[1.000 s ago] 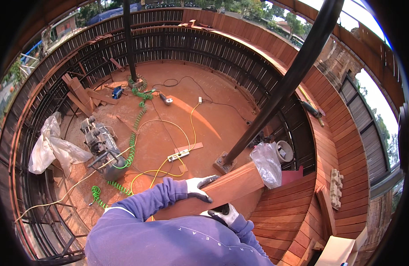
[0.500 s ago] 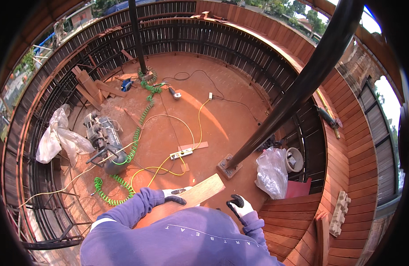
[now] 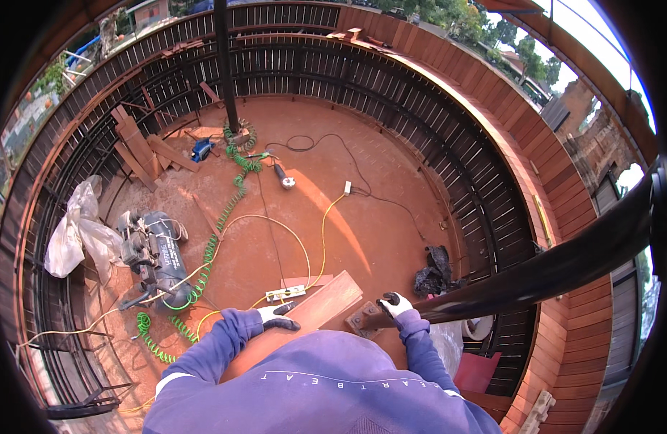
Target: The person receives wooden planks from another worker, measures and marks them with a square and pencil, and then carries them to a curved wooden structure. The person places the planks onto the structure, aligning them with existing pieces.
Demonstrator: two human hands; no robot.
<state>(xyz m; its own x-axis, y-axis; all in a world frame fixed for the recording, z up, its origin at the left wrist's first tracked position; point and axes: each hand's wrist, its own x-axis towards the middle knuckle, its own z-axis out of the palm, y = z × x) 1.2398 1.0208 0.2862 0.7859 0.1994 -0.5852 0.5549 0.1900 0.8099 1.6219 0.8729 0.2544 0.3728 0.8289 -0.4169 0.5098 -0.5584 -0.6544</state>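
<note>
My left hand [image 3: 277,317], in a white glove with black fingers, grips a long reddish wooden board [image 3: 315,304] by its left side. The board slants from under my body toward the middle of the floor. My right hand [image 3: 395,304], gloved the same way, is beside the foot of a black steel post [image 3: 521,278]. Its fingers are curved and apart, with nothing seen between them; whether it touches the post I cannot tell. My torso hides the near part of the board.
A white power strip [image 3: 285,293] with yellow cords lies just past the board. Left are an air compressor [image 3: 159,257], a coiled green hose [image 3: 221,224] and a plastic sheet [image 3: 83,231]. An angle grinder [image 3: 283,176] lies farther off. A curved slatted wall [image 3: 391,94] surrounds the floor.
I have moved forward and right, closer to the post. The board came along in my left hand, and my right hand went from open floor to the post's foot.
</note>
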